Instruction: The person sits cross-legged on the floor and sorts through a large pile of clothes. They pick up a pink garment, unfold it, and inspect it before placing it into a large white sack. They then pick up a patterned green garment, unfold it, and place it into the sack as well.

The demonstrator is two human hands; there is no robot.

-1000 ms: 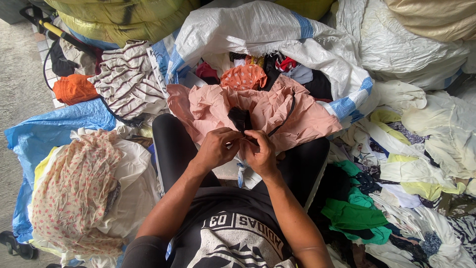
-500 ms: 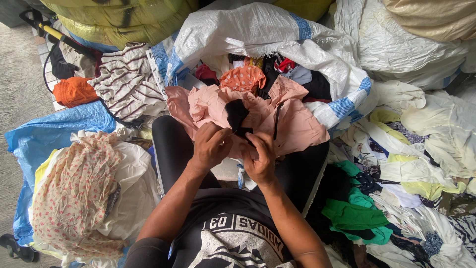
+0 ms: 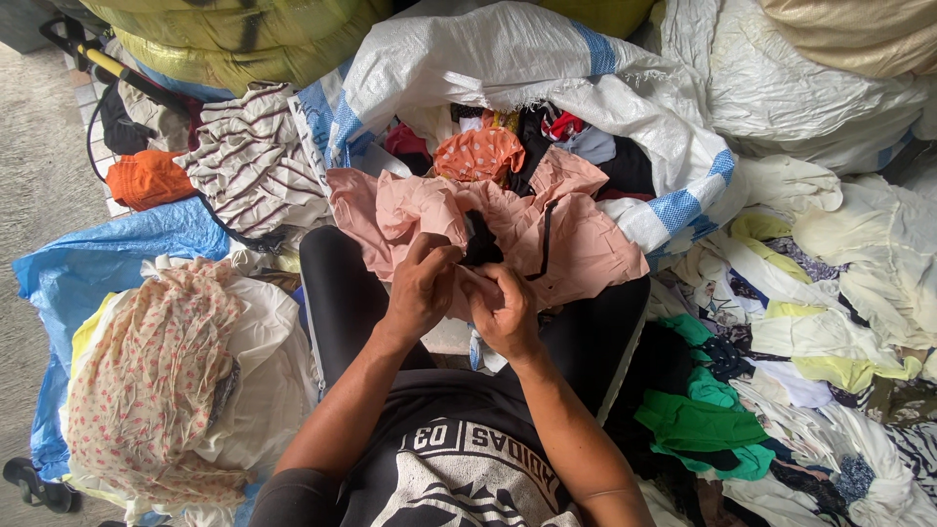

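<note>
From the head view, left hand (image 3: 422,291) and right hand (image 3: 504,310) both pinch the pink garment (image 3: 576,244) spread over the lap, fingers closed around its black trim (image 3: 480,240), right before the open white sack (image 3: 547,68) of clothes.

- The bare grey floor (image 3: 34,185) shows only along the left edge.
- A blue plastic sheet (image 3: 93,259) lies on it at the left.
- A black sandal (image 3: 39,485) sits at its lower left corner.
- A yellow-handled tool (image 3: 107,66) lies at its upper left corner.
- Heaped clothes (image 3: 849,322) cover its right side.
</note>
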